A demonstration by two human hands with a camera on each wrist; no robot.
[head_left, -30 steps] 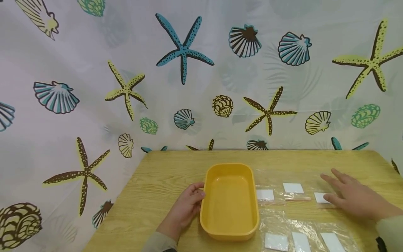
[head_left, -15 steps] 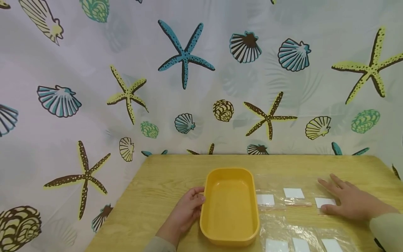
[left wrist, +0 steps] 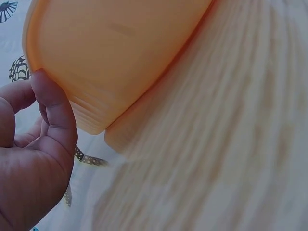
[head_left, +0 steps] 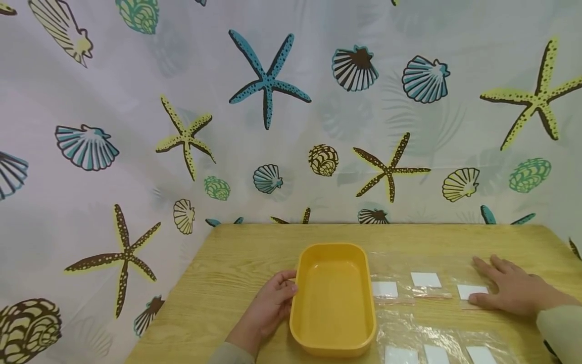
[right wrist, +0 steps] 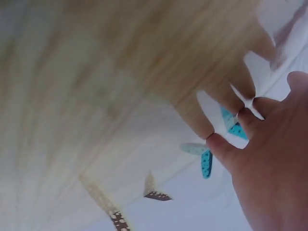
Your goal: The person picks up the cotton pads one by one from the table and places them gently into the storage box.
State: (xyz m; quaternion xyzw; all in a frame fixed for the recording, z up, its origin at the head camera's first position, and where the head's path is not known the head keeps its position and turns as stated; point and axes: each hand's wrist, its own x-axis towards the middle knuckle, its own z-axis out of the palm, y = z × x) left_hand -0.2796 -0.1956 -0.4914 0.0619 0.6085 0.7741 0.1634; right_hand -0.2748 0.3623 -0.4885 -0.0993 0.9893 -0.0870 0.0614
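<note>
A yellow rectangular plastic tub [head_left: 333,303] stands on the wooden table in the head view. My left hand [head_left: 270,306] holds its left rim, thumb at the edge and fingers bent against the side. The left wrist view shows the same tub [left wrist: 120,53] at the fingertips of my left hand [left wrist: 43,144]. My right hand [head_left: 516,289] lies spread, fingers extended, over the right end of a row of clear plastic bags. Its thumb touches or hovers over a white card [head_left: 472,291] there. In the right wrist view, my right hand [right wrist: 269,149] has its fingertips at the tabletop.
More clear bags hold white cards: one left card [head_left: 384,289], one middle card [head_left: 426,279], and a nearer row with a card [head_left: 401,355] cut off by the frame. A shell-and-starfish curtain [head_left: 300,126] hangs behind the wooden table [head_left: 245,253].
My right hand has settled lower onto the bag, then slid slightly right. The left hand and the tub keep their places. The head view has tilted up a little.
</note>
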